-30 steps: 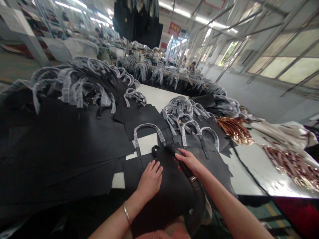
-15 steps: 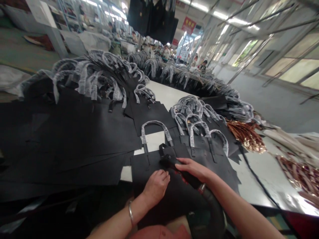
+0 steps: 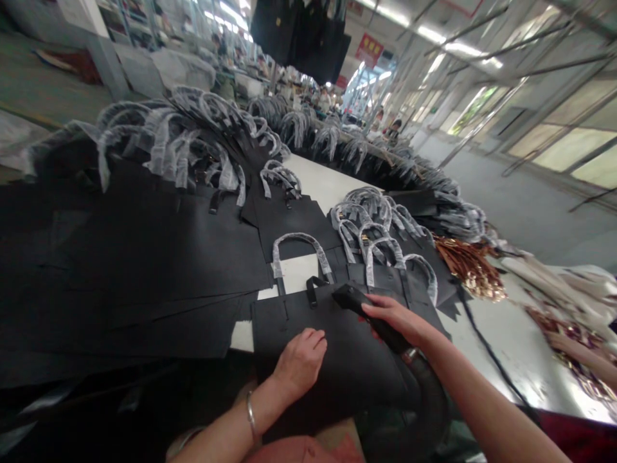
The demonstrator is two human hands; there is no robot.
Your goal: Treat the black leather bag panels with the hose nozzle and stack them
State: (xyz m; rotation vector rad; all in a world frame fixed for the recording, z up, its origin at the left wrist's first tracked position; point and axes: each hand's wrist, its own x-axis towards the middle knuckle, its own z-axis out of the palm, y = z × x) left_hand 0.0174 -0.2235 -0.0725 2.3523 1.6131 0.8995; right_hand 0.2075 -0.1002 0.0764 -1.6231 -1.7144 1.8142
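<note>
My right hand (image 3: 393, 316) is wrapped round a black hand-held tool (image 3: 351, 299) with a thick dark hose (image 3: 427, 399) trailing from its rear. The tool's tip is over the upper part of a black bag panel (image 3: 332, 347), right of a small black strap tab (image 3: 313, 292). A plastic-wrapped handle (image 3: 301, 239) arches from the panel's top edge. On the panel's left part rests my left hand (image 3: 303, 360), its fingers curled closed; whatever they hold, if anything, is hidden.
Stacked black panels (image 3: 159, 244) with wrapped handles cover the left. More handled panels (image 3: 385, 251) lie ahead right. Brown straps with gold hardware (image 3: 470, 270) lie on the white table (image 3: 486, 328). A co-worker's forearm (image 3: 585, 354) reaches in at the right edge. Black bags (image 3: 299, 38) hang overhead.
My right hand has drawn the tool right, away from the strap tab, which shows more fully now. My left hand has hardly moved. A co-worker's forearm has appeared at the right edge.
</note>
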